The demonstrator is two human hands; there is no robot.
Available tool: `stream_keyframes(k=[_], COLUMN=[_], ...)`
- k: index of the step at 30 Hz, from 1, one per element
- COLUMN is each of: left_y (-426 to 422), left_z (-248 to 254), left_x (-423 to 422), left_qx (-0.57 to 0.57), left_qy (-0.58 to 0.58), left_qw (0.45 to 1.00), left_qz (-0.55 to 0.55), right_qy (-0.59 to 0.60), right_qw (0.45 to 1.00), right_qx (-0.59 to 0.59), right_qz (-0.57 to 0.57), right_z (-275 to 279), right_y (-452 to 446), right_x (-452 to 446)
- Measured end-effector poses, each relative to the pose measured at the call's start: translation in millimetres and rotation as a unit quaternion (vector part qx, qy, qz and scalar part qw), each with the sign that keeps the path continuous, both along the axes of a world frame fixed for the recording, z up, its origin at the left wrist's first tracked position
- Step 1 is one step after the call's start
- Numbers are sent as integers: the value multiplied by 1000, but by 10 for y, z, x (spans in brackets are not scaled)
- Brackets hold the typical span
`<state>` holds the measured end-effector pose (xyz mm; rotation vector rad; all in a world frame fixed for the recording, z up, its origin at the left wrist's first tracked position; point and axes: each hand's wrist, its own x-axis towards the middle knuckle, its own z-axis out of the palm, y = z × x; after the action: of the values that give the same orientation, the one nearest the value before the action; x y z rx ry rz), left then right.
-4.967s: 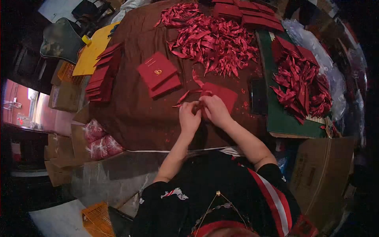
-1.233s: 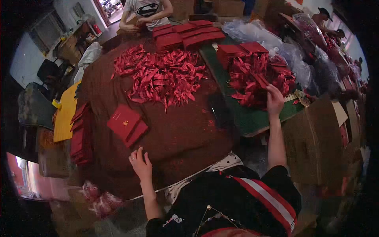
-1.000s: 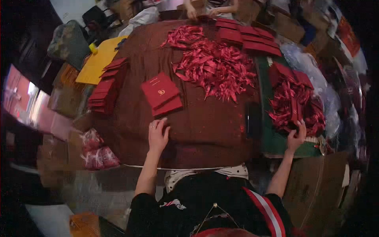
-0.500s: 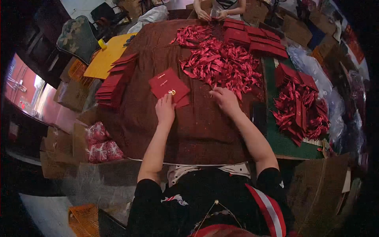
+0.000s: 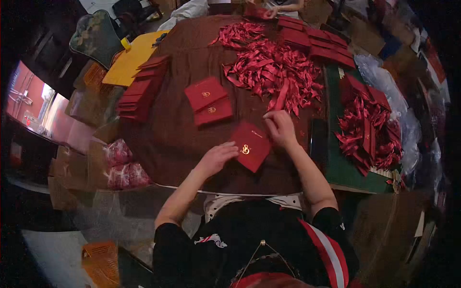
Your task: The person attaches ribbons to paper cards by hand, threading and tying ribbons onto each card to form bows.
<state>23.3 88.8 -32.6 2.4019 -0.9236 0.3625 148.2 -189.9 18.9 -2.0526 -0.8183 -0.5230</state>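
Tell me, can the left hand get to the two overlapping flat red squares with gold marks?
Probably yes: only bare brown cloth lies between the left hand and those overlapping red squares, though its fingers are at another flat red square with a gold mark.

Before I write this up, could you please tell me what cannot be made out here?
Head view, small print on the red card near the left hand: too small and blurred.
Head view, that card's underside: hidden by its upper face.
Head view, whether the right hand grips a ribbon: too small.
Head view, head of the co-worker: cut off by the top edge.
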Motion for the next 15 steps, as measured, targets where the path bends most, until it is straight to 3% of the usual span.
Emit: stream_keyframes(k=[2,4,5,8,10,11,13,15], left_y=[-150,-233,-252,-333,-475,-524,-678,-740], left_z=[166,266,332,355,370,378,528,343], left_x=[130,315,320,355,261,200,79,59], left_qx=[-6,18,38,-44,-210,-237,-144,-121], left_qy=[-18,-113,-158,-78,28,94,203,148], left_qw=[997,992,986,954,912,895,879,900], left_qz=[-79,-47,43,285,351,366,407,393], right_qy=[111,150,180,218,220,223,222,258], right_qw=[993,987,981,976,974,973,972,964], right_qx=[-15,-44,-53,2,24,32,51,37], right_qz=[30,37,42,-13,-44,-54,-50,-62], right_z=[-45,-268,-314,-418,-417,-407,-391,-356], right_y=[87,137,148,178,210,230,267,307], right_x=[-234,-375,-427,-500,-536,-553,-556,-590])
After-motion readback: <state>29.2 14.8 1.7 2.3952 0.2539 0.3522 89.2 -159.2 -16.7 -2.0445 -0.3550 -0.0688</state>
